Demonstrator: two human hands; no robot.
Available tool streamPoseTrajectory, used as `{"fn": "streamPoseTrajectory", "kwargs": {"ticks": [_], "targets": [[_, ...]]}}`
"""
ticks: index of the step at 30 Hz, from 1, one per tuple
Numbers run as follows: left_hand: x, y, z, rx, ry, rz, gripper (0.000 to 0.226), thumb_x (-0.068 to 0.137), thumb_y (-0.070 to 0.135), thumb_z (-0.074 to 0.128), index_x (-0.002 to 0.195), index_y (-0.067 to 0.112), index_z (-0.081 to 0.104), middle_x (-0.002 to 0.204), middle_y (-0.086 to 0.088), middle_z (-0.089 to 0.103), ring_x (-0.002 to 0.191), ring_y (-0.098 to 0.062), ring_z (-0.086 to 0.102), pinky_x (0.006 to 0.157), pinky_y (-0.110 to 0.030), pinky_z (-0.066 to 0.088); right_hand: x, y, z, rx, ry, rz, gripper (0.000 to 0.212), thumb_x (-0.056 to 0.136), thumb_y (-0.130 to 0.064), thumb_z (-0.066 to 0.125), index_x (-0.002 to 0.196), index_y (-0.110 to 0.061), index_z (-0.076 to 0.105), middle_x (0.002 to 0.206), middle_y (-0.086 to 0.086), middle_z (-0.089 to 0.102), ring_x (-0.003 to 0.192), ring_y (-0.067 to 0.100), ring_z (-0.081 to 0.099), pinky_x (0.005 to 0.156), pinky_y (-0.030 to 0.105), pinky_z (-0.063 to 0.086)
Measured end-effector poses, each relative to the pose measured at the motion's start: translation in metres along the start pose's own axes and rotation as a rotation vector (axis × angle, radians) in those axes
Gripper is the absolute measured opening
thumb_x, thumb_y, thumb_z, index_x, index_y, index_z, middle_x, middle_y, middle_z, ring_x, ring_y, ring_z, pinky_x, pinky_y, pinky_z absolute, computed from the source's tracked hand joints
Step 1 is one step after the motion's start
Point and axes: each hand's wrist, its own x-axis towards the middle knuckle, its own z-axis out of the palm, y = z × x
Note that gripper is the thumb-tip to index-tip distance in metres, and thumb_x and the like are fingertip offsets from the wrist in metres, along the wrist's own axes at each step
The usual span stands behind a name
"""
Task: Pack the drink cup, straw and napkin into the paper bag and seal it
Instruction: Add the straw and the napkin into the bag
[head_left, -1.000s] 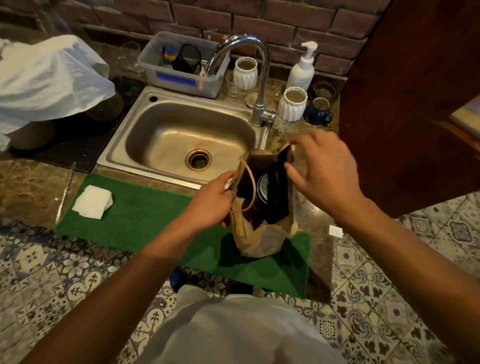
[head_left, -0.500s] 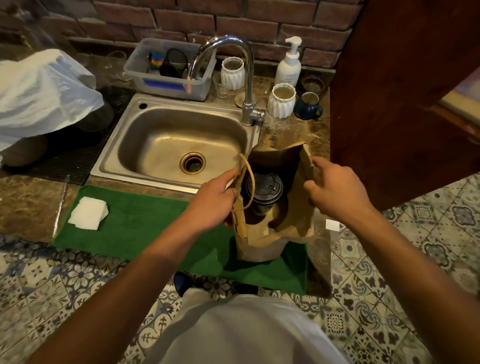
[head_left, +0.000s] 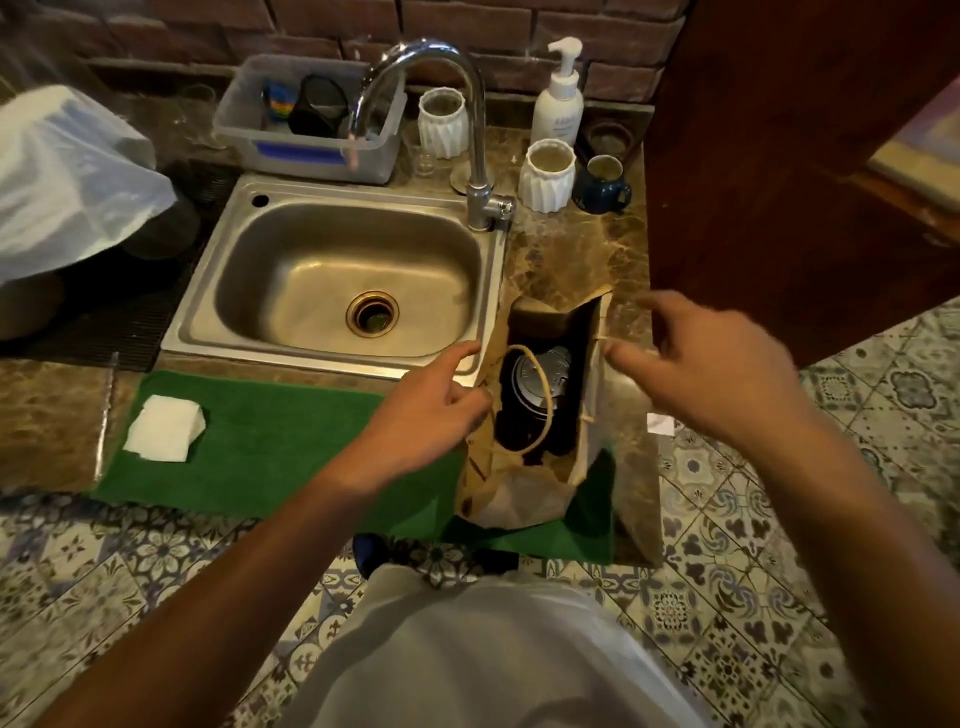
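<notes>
The brown paper bag (head_left: 519, 493) stands open on the green mat (head_left: 291, 447), right of the sink. Inside it sits the drink cup (head_left: 540, 379) with a black lid; one twine handle loops over the lid. My left hand (head_left: 431, 410) is at the bag's left rim, fingers spread, fingertips touching the paper. My right hand (head_left: 696, 364) hovers just off the right rim, blurred, fingers apart, holding nothing. A folded white napkin (head_left: 163, 428) lies on the mat's left end. A thin clear straw-like stick (head_left: 106, 400) lies on the counter beside the mat.
The steel sink (head_left: 208, 332) and faucet (head_left: 475, 130) are behind the mat. White cups (head_left: 548, 176), a blue mug (head_left: 602, 184), a soap pump (head_left: 558, 104) and a plastic tub (head_left: 311, 150) line the brick wall. A dark wooden panel (head_left: 779, 156) rises at right. A small white slip (head_left: 660, 423) lies by the counter edge.
Both hands have loosened from the bag's rims and their fingers have spread. The right hand has drawn away to the right. The bag stays open with the cup inside.
</notes>
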Motion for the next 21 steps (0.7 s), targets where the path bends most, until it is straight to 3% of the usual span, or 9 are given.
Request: {"fn": "streamPoseTrajectory", "kwargs": {"ticks": [3, 6, 9, 12, 16, 21], "targets": [[-0.011, -0.013, -0.021, -0.081, 0.037, 0.003, 0.06, 0.095, 0.048, 0.061, 0.149, 0.042, 0.035, 0.099, 0.008, 0.071, 0.072, -0.011, 0.075, 0.077, -0.044, 0.062, -0.001, -0.034, -0.035, -0.043, 0.086, -0.075, 0.071, 0.09, -0.076, 0.038, 0.141, -0.027, 0.049, 0.09, 0.004, 0.071, 0.081, 0.028, 0.068, 0.068, 0.043, 0.06], [-0.022, -0.035, -0.049, -0.201, 0.133, -0.01, 0.054, 0.095, 0.048, 0.061, 0.145, 0.042, 0.042, 0.11, 0.013, 0.064, 0.075, -0.014, 0.076, 0.074, -0.046, 0.063, -0.004, -0.086, -0.053, 0.029, 0.167, -0.198, 0.065, 0.09, -0.075, 0.041, 0.137, -0.031, 0.053, 0.092, 0.0, 0.07, 0.085, 0.028, 0.069, 0.071, 0.044, 0.059], [-0.032, -0.066, -0.085, -0.335, 0.244, 0.005, 0.042, 0.1, 0.039, 0.057, 0.141, 0.036, 0.05, 0.12, 0.008, 0.063, 0.081, -0.02, 0.075, 0.072, -0.044, 0.063, -0.018, -0.145, -0.047, 0.09, 0.095, -0.306, 0.06, 0.09, -0.072, 0.043, 0.137, -0.035, 0.052, 0.085, -0.01, 0.064, 0.082, 0.021, 0.066, 0.072, 0.041, 0.058], [-0.04, -0.112, -0.125, -0.382, 0.346, 0.011, 0.037, 0.102, 0.031, 0.055, 0.139, 0.034, 0.053, 0.123, 0.011, 0.062, 0.089, -0.015, 0.073, 0.077, -0.039, 0.062, -0.016, -0.197, -0.014, 0.1, 0.022, -0.38, 0.06, 0.092, -0.07, 0.044, 0.14, -0.035, 0.048, 0.082, -0.012, 0.068, 0.081, 0.016, 0.067, 0.074, 0.041, 0.058], [-0.054, -0.187, -0.183, -0.245, 0.461, 0.0, 0.039, 0.096, 0.038, 0.057, 0.135, 0.043, 0.056, 0.131, 0.011, 0.06, 0.112, -0.015, 0.064, 0.095, -0.045, 0.056, 0.0, -0.263, 0.032, 0.094, -0.043, -0.443, 0.061, 0.093, -0.072, 0.04, 0.143, -0.038, 0.044, 0.116, -0.009, 0.072, 0.096, 0.017, 0.07, 0.082, 0.042, 0.058], [-0.071, -0.277, -0.248, -0.057, 0.538, -0.046, 0.045, 0.098, 0.039, 0.058, 0.142, 0.037, 0.05, 0.139, 0.006, 0.052, 0.121, -0.014, 0.055, 0.101, -0.049, 0.052, 0.021, -0.346, 0.082, 0.133, -0.176, -0.513, 0.069, 0.091, -0.075, 0.042, 0.15, -0.039, 0.039, 0.15, -0.004, 0.052, 0.132, 0.022, 0.053, 0.103, 0.044, 0.049]]}}
